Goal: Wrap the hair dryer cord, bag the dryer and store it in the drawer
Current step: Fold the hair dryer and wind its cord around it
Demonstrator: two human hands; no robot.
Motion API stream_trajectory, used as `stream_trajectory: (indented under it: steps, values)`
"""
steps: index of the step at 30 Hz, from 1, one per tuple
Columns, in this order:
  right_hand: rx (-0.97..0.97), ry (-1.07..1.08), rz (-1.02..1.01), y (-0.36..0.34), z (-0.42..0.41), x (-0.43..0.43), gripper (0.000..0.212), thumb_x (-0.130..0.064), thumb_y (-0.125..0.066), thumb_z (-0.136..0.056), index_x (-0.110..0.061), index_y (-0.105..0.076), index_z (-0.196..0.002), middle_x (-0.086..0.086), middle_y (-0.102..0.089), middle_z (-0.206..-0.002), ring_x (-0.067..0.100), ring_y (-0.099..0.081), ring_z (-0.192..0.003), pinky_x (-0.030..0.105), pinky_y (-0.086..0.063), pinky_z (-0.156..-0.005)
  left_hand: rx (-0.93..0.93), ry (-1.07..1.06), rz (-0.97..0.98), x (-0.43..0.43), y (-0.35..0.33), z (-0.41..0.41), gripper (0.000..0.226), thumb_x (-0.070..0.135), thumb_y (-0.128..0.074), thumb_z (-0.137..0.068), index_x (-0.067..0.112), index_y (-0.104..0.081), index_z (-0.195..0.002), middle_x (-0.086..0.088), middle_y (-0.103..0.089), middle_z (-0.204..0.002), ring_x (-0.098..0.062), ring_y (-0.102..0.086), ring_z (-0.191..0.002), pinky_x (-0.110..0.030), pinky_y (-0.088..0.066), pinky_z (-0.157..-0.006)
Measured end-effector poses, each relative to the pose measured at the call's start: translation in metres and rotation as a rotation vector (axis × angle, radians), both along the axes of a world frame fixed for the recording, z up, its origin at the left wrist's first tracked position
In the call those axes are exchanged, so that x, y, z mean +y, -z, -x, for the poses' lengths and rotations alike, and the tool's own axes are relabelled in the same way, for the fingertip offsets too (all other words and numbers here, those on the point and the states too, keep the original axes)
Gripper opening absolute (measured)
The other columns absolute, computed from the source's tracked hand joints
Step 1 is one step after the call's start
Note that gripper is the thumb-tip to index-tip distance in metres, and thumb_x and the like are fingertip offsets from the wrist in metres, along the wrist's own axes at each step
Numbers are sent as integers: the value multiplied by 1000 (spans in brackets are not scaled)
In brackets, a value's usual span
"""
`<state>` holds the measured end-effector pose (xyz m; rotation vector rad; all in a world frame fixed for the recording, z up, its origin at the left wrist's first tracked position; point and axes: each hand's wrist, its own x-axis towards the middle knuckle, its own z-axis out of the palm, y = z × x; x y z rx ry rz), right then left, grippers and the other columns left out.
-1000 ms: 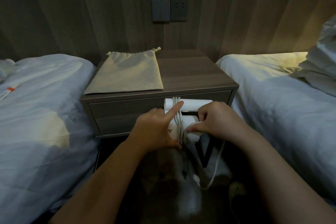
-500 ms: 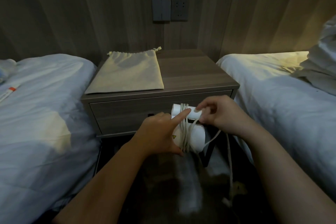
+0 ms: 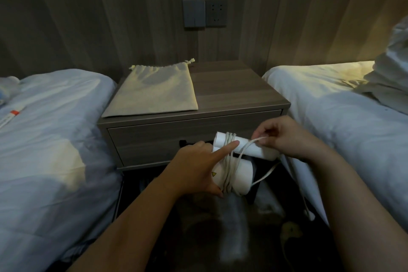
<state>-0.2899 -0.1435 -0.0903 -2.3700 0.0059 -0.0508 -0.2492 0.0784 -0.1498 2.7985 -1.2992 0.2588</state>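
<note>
A white folded hair dryer hangs in the air in front of the nightstand's drawer. My left hand grips its left side, with the forefinger laid over several turns of white cord wound around it. My right hand pinches a loose loop of that cord above the dryer's right end; the rest of the cord trails down to the floor at the right. A beige drawstring bag lies flat on the left half of the nightstand top. The drawer is closed.
Two beds with white covers flank the nightstand, the left bed and the right bed. Crumpled white bedding is piled on the right one. A switch and socket are on the wood wall. The floor below is dark.
My right hand has risen from beside the dryer's lower part to above its right end, drawing the cord up and over. The dryer has tilted slightly, and more cord is wound on.
</note>
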Motion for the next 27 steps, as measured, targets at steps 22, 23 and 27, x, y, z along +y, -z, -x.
stream_trajectory:
  steps: [22,23,27]
  values:
    - [-49,332,151,10,-12,-2,42,-47,-73,-70,-11,-59,-56,1,-55,-54,14,-51,-57,26,-35,-49,-242,121,53,0,8,-3,106,68,-75,-51,34,-26,-139,-8,-64,-99,-21,-61,-80,-28,-46,-60]
    - [-38,288,48,11,-12,-4,31,-37,-72,-76,-11,-62,-61,2,-56,-57,12,-50,-58,21,-36,-49,-246,122,61,1,9,-5,107,68,-75,-49,33,-28,-139,-8,-65,-98,-20,-61,-78,-27,-46,-59]
    - [-105,172,-176,16,-16,-15,27,0,-57,-85,-21,-64,-69,4,-59,-64,9,-51,-59,20,-41,-56,-292,100,59,3,14,-11,109,71,-75,-44,30,-34,-136,-5,-66,-89,-18,-62,-72,-25,-47,-54]
